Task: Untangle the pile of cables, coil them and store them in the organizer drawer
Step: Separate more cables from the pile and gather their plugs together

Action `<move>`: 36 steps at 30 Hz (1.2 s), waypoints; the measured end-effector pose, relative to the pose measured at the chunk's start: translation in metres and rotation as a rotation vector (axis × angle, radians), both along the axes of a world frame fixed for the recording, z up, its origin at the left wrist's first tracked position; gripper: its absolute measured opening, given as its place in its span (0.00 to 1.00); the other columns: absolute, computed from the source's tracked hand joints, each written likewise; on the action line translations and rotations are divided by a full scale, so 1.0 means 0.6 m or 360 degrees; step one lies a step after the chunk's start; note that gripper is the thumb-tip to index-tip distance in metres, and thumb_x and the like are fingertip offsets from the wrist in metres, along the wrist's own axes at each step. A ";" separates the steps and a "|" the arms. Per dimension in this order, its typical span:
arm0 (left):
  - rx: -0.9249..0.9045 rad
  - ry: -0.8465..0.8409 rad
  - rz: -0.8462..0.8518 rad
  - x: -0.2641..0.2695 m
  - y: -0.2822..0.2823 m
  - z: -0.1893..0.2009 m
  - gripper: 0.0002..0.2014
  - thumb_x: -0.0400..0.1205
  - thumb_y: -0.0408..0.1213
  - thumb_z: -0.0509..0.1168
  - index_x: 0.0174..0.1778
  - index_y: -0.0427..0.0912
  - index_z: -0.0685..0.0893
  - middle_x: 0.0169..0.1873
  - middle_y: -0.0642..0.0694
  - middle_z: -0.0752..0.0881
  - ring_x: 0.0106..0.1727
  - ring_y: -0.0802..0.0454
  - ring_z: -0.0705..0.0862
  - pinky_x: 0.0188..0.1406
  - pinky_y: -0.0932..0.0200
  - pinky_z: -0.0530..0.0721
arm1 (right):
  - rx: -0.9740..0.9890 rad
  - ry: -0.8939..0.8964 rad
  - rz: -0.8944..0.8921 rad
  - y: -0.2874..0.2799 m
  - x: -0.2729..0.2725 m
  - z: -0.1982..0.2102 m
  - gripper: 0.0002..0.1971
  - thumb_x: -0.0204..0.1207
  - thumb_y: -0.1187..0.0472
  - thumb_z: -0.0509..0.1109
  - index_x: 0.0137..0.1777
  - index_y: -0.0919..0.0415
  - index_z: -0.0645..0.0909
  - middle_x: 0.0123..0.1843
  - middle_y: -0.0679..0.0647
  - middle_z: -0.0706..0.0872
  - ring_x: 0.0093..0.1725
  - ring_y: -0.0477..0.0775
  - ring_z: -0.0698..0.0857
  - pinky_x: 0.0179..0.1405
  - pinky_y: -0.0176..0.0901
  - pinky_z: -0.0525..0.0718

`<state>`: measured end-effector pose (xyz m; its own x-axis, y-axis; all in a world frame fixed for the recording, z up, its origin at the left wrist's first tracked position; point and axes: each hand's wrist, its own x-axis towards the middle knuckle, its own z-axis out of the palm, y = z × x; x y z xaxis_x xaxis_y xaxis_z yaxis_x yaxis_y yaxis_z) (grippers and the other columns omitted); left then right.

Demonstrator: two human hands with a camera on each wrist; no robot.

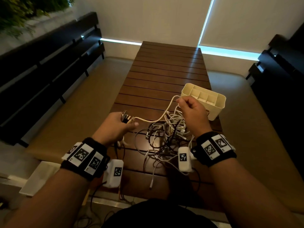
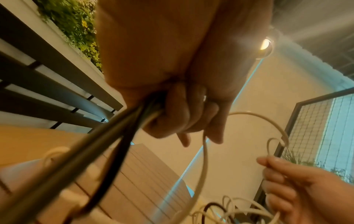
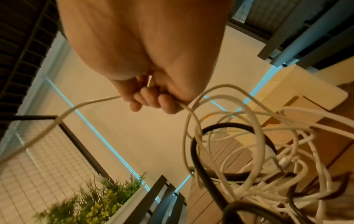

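A tangled pile of white and dark cables point(image 1: 166, 134) lies on the slatted wooden table point(image 1: 164, 74). My left hand point(image 1: 118, 124) grips a bundle of dark and white cables point(image 2: 122, 125), curled tight round them. A cream cable point(image 1: 156, 119) runs from that hand to my right hand point(image 1: 189, 109), which pinches it above the pile; the same cable point(image 3: 57, 121) shows leaving the right fist point(image 3: 151, 97). The cream organizer point(image 1: 205, 99) with several open compartments stands just beyond the right hand.
Dark slatted benches point(image 1: 49, 66) flank the table on the left, and dark furniture point(image 1: 279, 63) stands on the right. A plant point(image 1: 24, 10) is at the far left. Loose cable ends point(image 1: 152, 181) hang over the near table edge. The far table half holds nothing.
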<state>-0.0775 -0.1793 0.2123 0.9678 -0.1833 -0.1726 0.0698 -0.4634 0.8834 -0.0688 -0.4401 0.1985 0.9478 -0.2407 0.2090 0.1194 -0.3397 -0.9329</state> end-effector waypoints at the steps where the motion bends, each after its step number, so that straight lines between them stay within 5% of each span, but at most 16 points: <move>1: -0.0050 -0.0029 0.0005 0.000 0.001 0.006 0.09 0.81 0.38 0.74 0.41 0.38 0.82 0.26 0.49 0.76 0.21 0.59 0.71 0.19 0.65 0.72 | -0.0095 -0.0016 -0.0015 0.000 0.000 -0.002 0.09 0.86 0.52 0.66 0.48 0.52 0.86 0.37 0.45 0.84 0.36 0.44 0.79 0.36 0.41 0.79; 4: -0.0260 -0.0037 0.0041 0.005 0.007 0.032 0.08 0.80 0.35 0.74 0.47 0.34 0.84 0.24 0.54 0.78 0.23 0.59 0.72 0.21 0.63 0.73 | -0.0474 0.0074 0.0016 -0.002 0.007 -0.025 0.07 0.86 0.54 0.67 0.52 0.50 0.87 0.43 0.41 0.84 0.43 0.37 0.80 0.40 0.32 0.76; 8: -0.0600 -0.0100 0.0115 0.020 0.025 0.066 0.06 0.81 0.30 0.69 0.53 0.35 0.85 0.22 0.54 0.75 0.23 0.55 0.67 0.23 0.60 0.66 | -0.0835 0.0185 0.0059 -0.007 0.014 -0.065 0.11 0.85 0.55 0.67 0.59 0.57 0.89 0.46 0.47 0.86 0.47 0.46 0.83 0.45 0.40 0.76; 13: -0.0444 -0.0390 0.0145 0.017 -0.001 0.083 0.14 0.81 0.43 0.73 0.46 0.32 0.83 0.22 0.54 0.74 0.21 0.58 0.68 0.19 0.64 0.69 | -0.0936 0.0095 0.0165 0.009 0.012 -0.058 0.10 0.83 0.55 0.70 0.55 0.58 0.91 0.46 0.49 0.88 0.45 0.45 0.83 0.44 0.39 0.80; 17: -0.0187 -0.0332 0.0021 0.020 -0.045 0.070 0.19 0.77 0.50 0.76 0.41 0.35 0.84 0.25 0.52 0.77 0.22 0.60 0.71 0.23 0.66 0.73 | -0.0850 -0.0007 0.0258 0.026 0.017 -0.039 0.07 0.81 0.57 0.73 0.51 0.59 0.91 0.42 0.45 0.86 0.41 0.36 0.81 0.39 0.23 0.73; 22: -0.0039 -0.0162 -0.0284 0.020 -0.077 0.036 0.15 0.78 0.45 0.77 0.32 0.43 0.81 0.18 0.57 0.75 0.20 0.62 0.69 0.20 0.69 0.68 | -0.0640 -0.0172 0.0345 0.043 0.014 -0.028 0.05 0.80 0.60 0.74 0.50 0.59 0.91 0.40 0.41 0.86 0.41 0.38 0.83 0.39 0.25 0.77; 28: -0.0676 0.0325 -0.0382 0.017 -0.075 0.022 0.12 0.79 0.42 0.73 0.31 0.47 0.79 0.21 0.54 0.64 0.21 0.56 0.58 0.23 0.58 0.54 | -0.0453 -0.0104 0.0523 0.042 0.007 -0.026 0.08 0.84 0.60 0.69 0.55 0.55 0.90 0.43 0.43 0.87 0.44 0.40 0.84 0.43 0.35 0.83; 36: -0.0708 0.0291 -0.0275 0.025 -0.053 0.035 0.23 0.81 0.32 0.70 0.20 0.50 0.77 0.20 0.52 0.62 0.20 0.54 0.56 0.26 0.52 0.51 | -0.0208 0.0254 0.0495 0.003 0.020 -0.027 0.09 0.85 0.54 0.67 0.52 0.50 0.89 0.43 0.39 0.87 0.43 0.31 0.82 0.45 0.28 0.78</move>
